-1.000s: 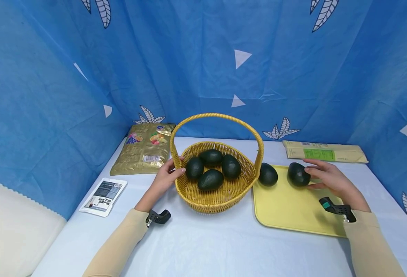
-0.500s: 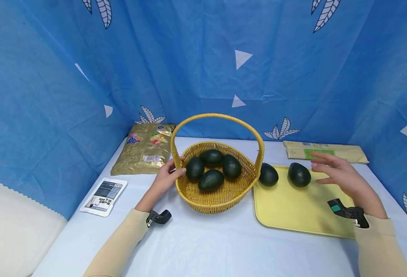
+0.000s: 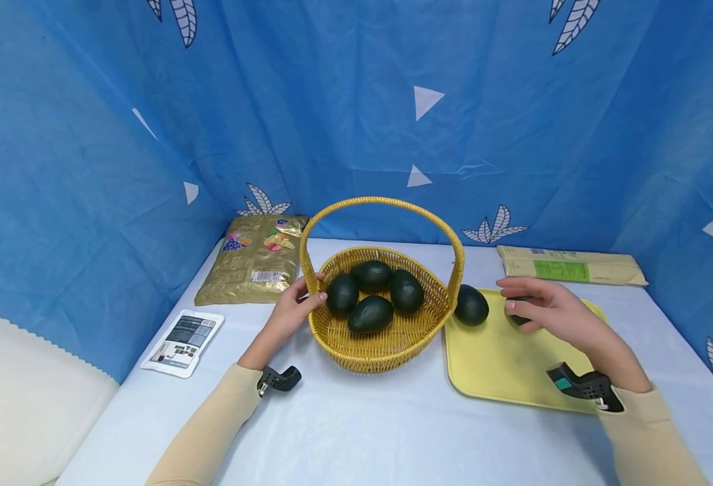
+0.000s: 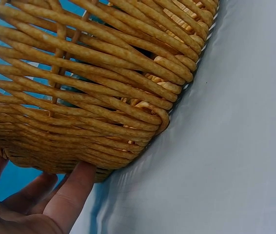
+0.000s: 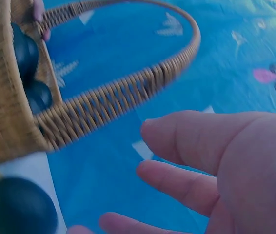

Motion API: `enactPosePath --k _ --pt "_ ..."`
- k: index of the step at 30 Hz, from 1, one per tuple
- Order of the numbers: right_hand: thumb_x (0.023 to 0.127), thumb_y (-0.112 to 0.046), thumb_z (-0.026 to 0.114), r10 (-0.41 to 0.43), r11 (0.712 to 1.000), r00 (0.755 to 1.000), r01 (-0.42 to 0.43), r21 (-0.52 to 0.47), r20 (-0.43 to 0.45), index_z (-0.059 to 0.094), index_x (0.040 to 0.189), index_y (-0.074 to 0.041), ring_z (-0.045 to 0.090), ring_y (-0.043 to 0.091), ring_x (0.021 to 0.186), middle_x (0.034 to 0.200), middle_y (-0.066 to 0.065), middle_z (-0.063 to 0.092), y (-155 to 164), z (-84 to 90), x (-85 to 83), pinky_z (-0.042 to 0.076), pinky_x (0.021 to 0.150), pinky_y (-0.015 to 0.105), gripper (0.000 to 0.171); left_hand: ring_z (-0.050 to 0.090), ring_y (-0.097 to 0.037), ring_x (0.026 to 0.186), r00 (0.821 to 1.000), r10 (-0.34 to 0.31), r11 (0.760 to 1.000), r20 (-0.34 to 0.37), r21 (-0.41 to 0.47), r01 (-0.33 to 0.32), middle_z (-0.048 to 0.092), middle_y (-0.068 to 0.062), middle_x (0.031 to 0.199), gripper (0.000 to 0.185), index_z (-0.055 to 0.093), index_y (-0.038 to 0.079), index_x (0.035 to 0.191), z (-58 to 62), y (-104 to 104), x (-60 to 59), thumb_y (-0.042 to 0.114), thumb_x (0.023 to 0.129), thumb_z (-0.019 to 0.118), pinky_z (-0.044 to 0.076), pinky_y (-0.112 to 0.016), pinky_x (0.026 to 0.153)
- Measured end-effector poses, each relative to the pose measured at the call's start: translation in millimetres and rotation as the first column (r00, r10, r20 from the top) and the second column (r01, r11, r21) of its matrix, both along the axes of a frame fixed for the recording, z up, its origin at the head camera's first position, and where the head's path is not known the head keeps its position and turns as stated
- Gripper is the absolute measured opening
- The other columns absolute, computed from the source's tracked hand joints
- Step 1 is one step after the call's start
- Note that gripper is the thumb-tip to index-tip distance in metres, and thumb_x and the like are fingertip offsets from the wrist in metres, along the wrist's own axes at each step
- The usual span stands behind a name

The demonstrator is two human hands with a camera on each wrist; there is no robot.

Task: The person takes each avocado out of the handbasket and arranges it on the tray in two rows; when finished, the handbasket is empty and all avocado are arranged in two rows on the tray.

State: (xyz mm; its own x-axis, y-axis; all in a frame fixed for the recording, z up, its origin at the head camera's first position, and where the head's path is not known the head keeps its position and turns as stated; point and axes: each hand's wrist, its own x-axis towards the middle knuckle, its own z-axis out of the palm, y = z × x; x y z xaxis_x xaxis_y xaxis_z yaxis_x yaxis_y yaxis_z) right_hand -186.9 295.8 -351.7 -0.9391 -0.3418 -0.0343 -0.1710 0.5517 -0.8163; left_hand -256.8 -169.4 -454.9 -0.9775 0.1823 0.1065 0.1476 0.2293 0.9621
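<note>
At the left side of the yellow wicker basket, my left hand holds the rim by the foot of the handle. In the left wrist view its fingers lie against the weave. Several dark green avocados sit inside the basket. On the yellow tray, one avocado lies close to the basket. A second avocado is partly hidden behind my right hand, which hovers over the tray with fingers spread and nothing held. The right wrist view shows its fingers apart from the basket handle.
A gold foil bag lies behind and left of the basket, with a small white packet in front of it. A long beige package rests behind the tray. Blue curtain encloses the back and sides.
My right hand draws back rightward off the avocado on the tray, then moves left again over it, partly covering it. My left hand and the basket stay put.
</note>
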Motion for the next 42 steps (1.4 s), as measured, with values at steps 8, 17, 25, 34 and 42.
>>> enactPosePath --k 8,17,25,34,42 --pt "0.103 -0.013 0.059 0.138 0.99 0.988 -0.139 -0.016 -0.066 0.056 0.139 0.001 0.066 -0.005 0.1 0.137 0.03 0.058 -40.8 1.7 6.6 0.06 0.075 0.031 0.04 0.054 -0.04 0.136 1.0 0.001 1.0 0.003 -0.001 -0.001 0.054 -0.023 0.148 0.047 0.053 0.008 0.144 -0.1 -2.1 2.1 0.016 0.099 0.064 0.05 -0.049 0.107" --pt "0.101 -0.011 0.062 0.265 0.964 0.951 -0.265 0.018 -0.159 0.061 0.136 -0.003 0.069 0.013 0.108 0.134 0.019 0.065 -86.5 3.0 4.1 0.059 0.085 0.028 0.036 0.056 -0.04 0.134 1.0 0.008 1.0 0.01 0.006 -0.008 0.056 -0.023 0.146 0.047 0.055 0.009 0.143 -0.5 -0.4 -0.3 0.018 0.099 0.065 0.052 -0.047 0.105" --pt "0.099 -0.013 0.065 0.351 0.935 0.925 -0.355 -0.001 -0.142 0.061 0.137 -0.005 0.068 0.032 0.112 0.134 0.017 0.065 -126.1 -4.8 -15.3 0.058 0.08 0.028 0.039 0.058 -0.04 0.132 1.0 0.004 1.0 0.011 0.009 -0.004 0.057 -0.023 0.145 0.046 0.055 0.009 0.143 1.0 1.6 -0.8 0.017 0.099 0.065 0.053 -0.041 0.101" --pt "0.099 -0.016 0.065 0.354 0.934 0.926 -0.357 0.0 -0.134 0.061 0.137 -0.003 0.063 0.037 0.123 0.138 0.02 0.062 -157.6 -21.5 -48.9 0.055 0.1 0.048 0.04 0.058 -0.041 0.131 1.0 0.003 1.0 0.016 0.01 -0.003 0.056 -0.022 0.146 0.047 0.054 0.01 0.144 1.2 1.1 -0.1 0.016 0.099 0.065 0.054 -0.039 0.099" --pt "0.098 -0.016 0.066 0.324 0.944 0.938 -0.328 -0.012 -0.122 0.061 0.136 -0.001 0.06 0.038 0.127 0.138 0.021 0.063 -172.7 -32.0 -61.1 0.049 0.106 0.056 0.042 0.06 -0.043 0.129 1.0 -0.008 1.0 0.012 0.031 0.007 0.056 -0.024 0.145 0.047 0.054 0.008 0.144 0.4 0.5 0.2 0.015 0.099 0.064 0.056 -0.035 0.093"
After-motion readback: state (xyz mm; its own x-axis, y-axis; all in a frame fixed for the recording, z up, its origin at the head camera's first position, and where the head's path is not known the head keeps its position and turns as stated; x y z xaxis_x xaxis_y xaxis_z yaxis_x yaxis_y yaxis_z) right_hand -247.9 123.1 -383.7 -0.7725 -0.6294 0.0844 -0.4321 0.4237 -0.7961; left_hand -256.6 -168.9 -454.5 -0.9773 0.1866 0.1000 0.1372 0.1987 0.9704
